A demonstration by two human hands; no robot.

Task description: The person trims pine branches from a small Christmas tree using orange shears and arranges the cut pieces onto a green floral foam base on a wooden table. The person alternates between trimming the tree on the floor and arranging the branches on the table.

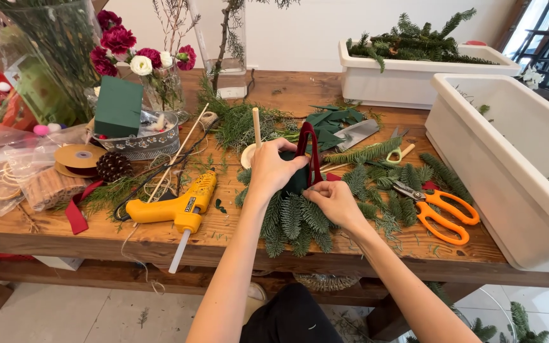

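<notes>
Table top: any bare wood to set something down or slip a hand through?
Bare wood lies along the front edge of the table left of the yellow glue gun, and behind the greenery toward the white trough. Around both hands it is crowded with fir sprigs and orange scissors.

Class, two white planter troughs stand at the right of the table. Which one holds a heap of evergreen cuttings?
The far white trough by the wall, piled with evergreen cuttings. The nearer trough at the right edge looks almost bare inside.
</notes>
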